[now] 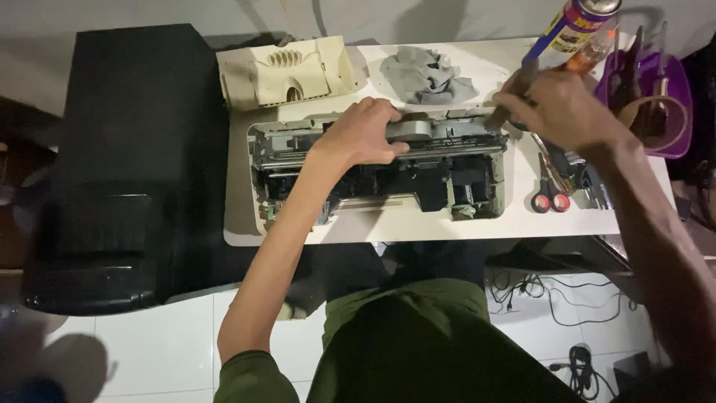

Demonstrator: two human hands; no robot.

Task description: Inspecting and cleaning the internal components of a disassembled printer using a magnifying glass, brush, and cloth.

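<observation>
An opened printer (298, 160) with its cover off lies on a white table (418, 227), its grey and black inner parts exposed. My left hand (363, 133) rests on top of the printer's rear rail, fingers curled over a grey part. At the printer's right rear corner my right hand (556, 104) grips a thin dark-handled tool (526, 75). The tool's tip is hidden behind the hand.
A cream plastic cover (283, 72) and a grey cloth (425, 75) lie at the back of the table. A spray can (578, 22), a purple tub (675, 97) of tools and red-handled pliers (550, 190) sit on the right. A black case (127, 164) stands left; cables (552, 295) lie on the floor.
</observation>
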